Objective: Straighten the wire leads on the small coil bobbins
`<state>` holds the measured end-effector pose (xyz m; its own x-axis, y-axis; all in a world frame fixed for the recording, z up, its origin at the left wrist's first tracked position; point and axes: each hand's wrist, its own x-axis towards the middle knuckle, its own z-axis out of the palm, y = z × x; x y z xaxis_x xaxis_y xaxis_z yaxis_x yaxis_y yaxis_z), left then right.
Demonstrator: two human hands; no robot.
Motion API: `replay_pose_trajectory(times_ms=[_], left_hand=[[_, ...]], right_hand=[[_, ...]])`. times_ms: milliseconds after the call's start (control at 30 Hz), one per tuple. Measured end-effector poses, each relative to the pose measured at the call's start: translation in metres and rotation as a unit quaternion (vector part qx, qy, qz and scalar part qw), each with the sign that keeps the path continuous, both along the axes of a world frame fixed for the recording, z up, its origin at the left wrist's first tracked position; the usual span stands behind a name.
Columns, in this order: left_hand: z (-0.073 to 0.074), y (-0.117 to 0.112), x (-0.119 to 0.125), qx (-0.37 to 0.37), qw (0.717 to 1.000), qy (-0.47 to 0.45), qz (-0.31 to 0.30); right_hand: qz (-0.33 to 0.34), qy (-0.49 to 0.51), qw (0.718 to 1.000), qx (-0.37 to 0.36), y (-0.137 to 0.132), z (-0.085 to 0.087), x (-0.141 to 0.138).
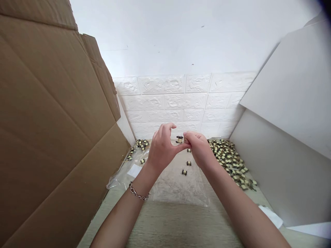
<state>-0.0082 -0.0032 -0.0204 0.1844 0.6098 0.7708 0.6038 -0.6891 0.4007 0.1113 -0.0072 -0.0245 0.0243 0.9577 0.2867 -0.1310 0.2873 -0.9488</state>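
Note:
A small transformer (pixel 179 139), with a black bobbin, yellow tape and thin pins, shows between my two hands. My right hand (pixel 198 146) is closed in a pinch at its right side, with the fingertips at what look like its thin wires. My left hand (pixel 163 146) is open, its fingers curved above and apart from the transformer. The left thumb reaches below it and appears to touch the right hand. Under the hands, a few like transformers (pixel 184 172) lie on a clear plastic bag (pixel 178 191).
A large heap of transformers (pixel 232 162) lies on the right, and a smaller pile (pixel 141 144) at the back left. Brown cardboard (pixel 57 113) walls the left side; a grey-white panel (pixel 289 165) stands on the right. A white brick-pattern wall (pixel 165 101) closes the back.

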Motion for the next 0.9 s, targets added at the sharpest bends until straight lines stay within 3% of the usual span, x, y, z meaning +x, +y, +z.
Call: replay_pose_trajectory(times_ms=[167,467,667,900], left_hand=[[0.003,0.0,-0.003,-0.032,0.999,-0.016,-0.022],[0.011,-0.001,-0.007,-0.037,0.998,-0.005,-0.049],[0.01,-0.001,-0.005,-0.016,0.998,-0.033,-0.049],[0.01,-0.002,-0.002,-0.051,0.992,-0.087,-0.079]], right_hand=[[-0.015,-0.025,0.999,-0.012,0.002,-0.003,0.003],[-0.012,-0.004,0.999,0.036,0.005,-0.005,0.004],[-0.003,-0.015,0.999,0.042,0.004,-0.005,0.004],[-0.008,-0.036,0.997,0.062,0.004,-0.004,0.005]])
